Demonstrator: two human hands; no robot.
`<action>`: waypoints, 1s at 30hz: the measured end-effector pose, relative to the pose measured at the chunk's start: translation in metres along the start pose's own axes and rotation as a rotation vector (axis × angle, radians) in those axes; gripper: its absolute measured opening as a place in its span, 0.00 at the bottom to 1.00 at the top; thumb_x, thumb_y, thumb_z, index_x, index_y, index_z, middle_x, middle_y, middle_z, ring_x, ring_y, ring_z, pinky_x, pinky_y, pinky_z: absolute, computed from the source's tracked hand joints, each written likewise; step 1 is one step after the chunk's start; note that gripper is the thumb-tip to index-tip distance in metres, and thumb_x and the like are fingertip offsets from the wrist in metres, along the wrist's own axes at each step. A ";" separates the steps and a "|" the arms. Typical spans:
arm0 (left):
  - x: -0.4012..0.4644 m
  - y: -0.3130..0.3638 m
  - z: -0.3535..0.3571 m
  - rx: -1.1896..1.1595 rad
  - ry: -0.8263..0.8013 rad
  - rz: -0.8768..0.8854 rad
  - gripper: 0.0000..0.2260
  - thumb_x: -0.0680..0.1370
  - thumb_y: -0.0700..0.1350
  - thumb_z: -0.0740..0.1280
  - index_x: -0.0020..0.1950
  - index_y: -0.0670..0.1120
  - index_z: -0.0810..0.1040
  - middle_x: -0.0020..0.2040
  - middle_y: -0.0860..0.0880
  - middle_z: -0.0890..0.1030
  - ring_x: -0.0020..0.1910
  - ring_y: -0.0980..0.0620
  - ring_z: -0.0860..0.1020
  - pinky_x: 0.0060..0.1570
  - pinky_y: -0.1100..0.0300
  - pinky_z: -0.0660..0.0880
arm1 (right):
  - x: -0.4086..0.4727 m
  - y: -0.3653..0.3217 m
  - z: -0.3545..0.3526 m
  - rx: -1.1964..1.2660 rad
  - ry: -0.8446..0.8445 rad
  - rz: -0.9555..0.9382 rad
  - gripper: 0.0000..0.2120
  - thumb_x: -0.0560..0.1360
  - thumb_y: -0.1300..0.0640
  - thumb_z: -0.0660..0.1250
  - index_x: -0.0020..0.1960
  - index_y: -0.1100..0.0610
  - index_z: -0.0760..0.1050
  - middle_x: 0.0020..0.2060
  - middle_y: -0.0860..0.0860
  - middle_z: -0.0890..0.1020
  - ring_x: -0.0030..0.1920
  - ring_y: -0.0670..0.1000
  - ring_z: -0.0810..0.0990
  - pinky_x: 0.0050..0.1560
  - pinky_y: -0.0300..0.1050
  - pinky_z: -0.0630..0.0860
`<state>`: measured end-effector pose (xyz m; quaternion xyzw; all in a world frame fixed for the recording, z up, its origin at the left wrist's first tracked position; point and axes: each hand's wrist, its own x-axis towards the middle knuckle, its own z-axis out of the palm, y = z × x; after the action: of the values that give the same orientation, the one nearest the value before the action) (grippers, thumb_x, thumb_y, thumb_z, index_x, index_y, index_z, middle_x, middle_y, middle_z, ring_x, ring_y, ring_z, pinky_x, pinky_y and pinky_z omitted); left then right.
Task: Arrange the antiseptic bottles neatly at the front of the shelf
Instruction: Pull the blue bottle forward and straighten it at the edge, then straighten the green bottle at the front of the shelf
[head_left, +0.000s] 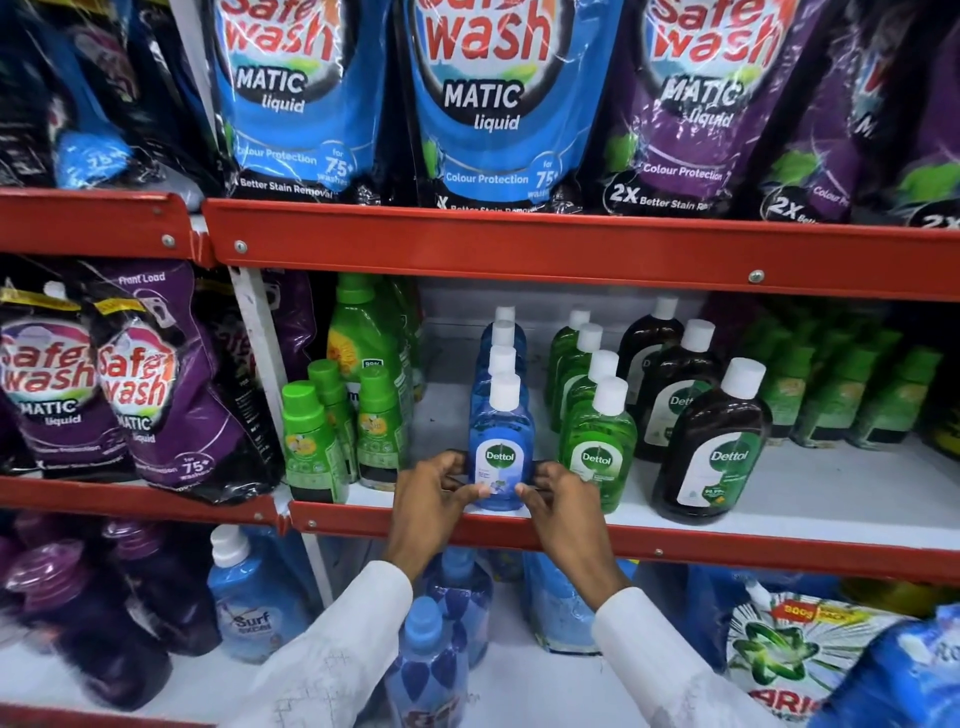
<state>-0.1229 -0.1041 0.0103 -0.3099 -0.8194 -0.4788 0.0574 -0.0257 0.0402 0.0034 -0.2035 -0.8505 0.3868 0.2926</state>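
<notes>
Three rows of Dettol antiseptic bottles with white caps stand on the white middle shelf (810, 493). The blue front bottle (500, 447) is at the shelf's front edge, with several blue ones lined up behind it. My left hand (431, 499) grips its lower left side and my right hand (558, 501) its lower right side. To the right stands a row of green bottles (597, 441), then a row of dark brown bottles (711, 447).
Green-capped bottles (311, 441) stand left of the blue row. Red shelf rails (467, 244) run above and below. Safewash pouches (483, 104) fill the top shelf and the left bay. Detergent bottles and bags sit on the bottom shelf.
</notes>
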 end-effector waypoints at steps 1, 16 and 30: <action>0.000 0.000 0.000 0.006 0.002 0.007 0.13 0.68 0.47 0.79 0.48 0.45 0.82 0.45 0.50 0.86 0.36 0.75 0.75 0.36 0.80 0.67 | 0.000 0.000 0.000 0.002 -0.002 -0.002 0.10 0.75 0.58 0.71 0.56 0.59 0.80 0.50 0.54 0.87 0.51 0.50 0.86 0.55 0.45 0.81; -0.047 0.057 0.063 -0.037 0.178 0.270 0.10 0.74 0.43 0.71 0.55 0.46 0.82 0.48 0.47 0.85 0.45 0.54 0.81 0.52 0.71 0.72 | -0.039 0.031 -0.073 0.060 0.422 0.001 0.13 0.72 0.60 0.75 0.55 0.55 0.79 0.48 0.52 0.86 0.44 0.50 0.85 0.51 0.52 0.83; -0.021 0.067 0.105 0.017 0.057 0.044 0.09 0.77 0.47 0.68 0.56 0.48 0.76 0.48 0.46 0.86 0.46 0.47 0.83 0.47 0.48 0.81 | -0.010 0.052 -0.082 -0.002 0.159 -0.018 0.11 0.76 0.61 0.70 0.57 0.60 0.81 0.49 0.54 0.88 0.48 0.50 0.86 0.53 0.43 0.80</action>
<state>-0.0465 -0.0041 -0.0038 -0.3138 -0.8145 -0.4789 0.0940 0.0418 0.1108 0.0035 -0.2261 -0.8268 0.3659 0.3624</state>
